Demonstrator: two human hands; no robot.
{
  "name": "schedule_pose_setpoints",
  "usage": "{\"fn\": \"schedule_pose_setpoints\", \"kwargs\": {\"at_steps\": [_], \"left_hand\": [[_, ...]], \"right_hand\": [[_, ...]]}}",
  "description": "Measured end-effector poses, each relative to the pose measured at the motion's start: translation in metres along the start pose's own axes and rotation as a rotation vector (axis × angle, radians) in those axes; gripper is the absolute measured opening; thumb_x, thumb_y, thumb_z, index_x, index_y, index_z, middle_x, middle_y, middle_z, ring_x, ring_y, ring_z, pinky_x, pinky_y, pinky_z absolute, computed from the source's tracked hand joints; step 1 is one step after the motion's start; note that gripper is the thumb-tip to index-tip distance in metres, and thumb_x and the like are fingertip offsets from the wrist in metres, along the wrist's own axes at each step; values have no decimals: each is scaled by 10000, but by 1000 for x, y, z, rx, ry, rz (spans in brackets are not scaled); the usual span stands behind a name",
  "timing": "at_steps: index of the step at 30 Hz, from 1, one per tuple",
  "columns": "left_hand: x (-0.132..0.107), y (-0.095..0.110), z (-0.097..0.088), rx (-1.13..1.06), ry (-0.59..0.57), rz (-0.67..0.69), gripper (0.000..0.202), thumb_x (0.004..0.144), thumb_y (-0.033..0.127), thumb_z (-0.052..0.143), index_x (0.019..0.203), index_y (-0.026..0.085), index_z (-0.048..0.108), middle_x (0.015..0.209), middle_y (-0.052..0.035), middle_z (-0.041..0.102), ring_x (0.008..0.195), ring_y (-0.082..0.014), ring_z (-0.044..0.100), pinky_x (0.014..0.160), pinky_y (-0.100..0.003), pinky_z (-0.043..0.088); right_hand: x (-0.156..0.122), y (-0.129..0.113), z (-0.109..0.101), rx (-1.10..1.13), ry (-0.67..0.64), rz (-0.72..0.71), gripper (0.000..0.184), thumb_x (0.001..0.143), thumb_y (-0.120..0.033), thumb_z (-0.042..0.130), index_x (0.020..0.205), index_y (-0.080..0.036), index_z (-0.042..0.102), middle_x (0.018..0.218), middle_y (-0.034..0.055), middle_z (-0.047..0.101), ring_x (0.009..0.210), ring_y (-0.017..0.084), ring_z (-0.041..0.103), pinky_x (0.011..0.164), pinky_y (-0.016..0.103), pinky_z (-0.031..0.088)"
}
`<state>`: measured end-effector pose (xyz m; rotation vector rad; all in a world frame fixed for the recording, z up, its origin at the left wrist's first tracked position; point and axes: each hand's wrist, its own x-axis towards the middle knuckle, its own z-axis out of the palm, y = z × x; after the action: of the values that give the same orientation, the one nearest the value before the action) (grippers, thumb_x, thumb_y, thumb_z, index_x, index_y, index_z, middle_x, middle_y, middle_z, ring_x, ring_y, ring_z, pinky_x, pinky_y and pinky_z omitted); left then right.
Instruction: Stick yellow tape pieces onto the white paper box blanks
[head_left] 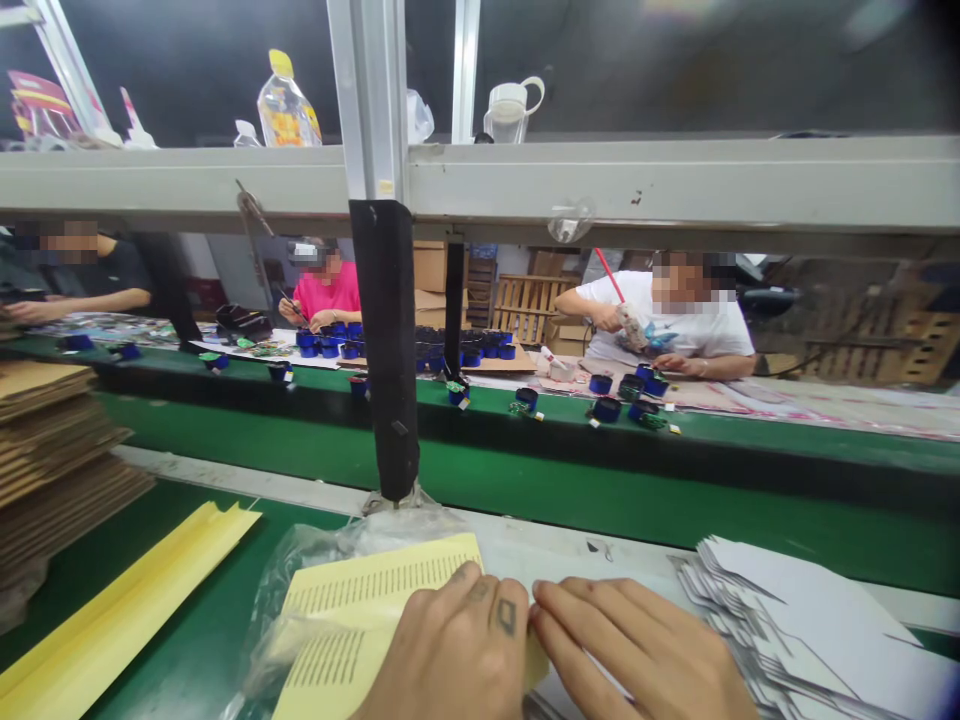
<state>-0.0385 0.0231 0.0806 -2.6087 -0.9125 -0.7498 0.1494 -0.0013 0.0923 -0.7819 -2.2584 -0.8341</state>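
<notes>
My left hand (457, 650) is closed, its fingers curled down over the right part of a yellow printed sheet (337, 660). Against it rests my right hand (637, 650), fingers bent and pressed together. A bit of yellow shows between the two hands, but what the fingertips grip is hidden beneath them. The yellow sheet carries rows of small dark print and lies on a crumpled clear plastic bag (281, 565). To the right of my right hand is an uneven stack of white flat card pieces (810, 620).
A folded yellow strip (135, 610) lies at left, beside stacked brown cardboard (52, 480). Ahead, a green conveyor belt (247, 440) bears several blue round parts (606, 409) with wires. A black-wrapped post (386, 350) stands in front. Several people work across the belt.
</notes>
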Motion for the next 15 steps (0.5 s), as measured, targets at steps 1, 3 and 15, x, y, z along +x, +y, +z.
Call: {"fn": "schedule_pose_setpoints", "kwargs": {"at_steps": [1, 3, 15], "left_hand": [[0, -1, 2, -28, -7, -13, 234, 747, 15, 434, 842, 228, 450, 712, 16, 629, 656, -202, 660, 497, -305, 437], [-1, -2, 5, -97, -9, -32, 198, 781, 36, 424, 799, 234, 430, 688, 11, 612, 608, -201, 635, 494, -313, 416], [-8, -4, -19, -48, -117, 12, 133, 818, 93, 500, 780, 209, 553, 594, -11, 600, 520, -235, 608, 414, -314, 350]], "right_hand": [[2, 0, -2, -17, -2, -26, 355, 933, -6, 408, 874, -146, 728, 855, 86, 810, 672, 208, 764, 557, 311, 601], [4, 1, -3, -21, -11, -49, 408, 930, 19, 361, 861, -162, 719, 825, 83, 810, 621, 196, 754, 534, 303, 598], [-12, 14, -15, 521, -166, 475, 97, 972, -231, 518, 895, -269, 562, 1114, 42, 727, 998, 155, 730, 825, 198, 597]]}}
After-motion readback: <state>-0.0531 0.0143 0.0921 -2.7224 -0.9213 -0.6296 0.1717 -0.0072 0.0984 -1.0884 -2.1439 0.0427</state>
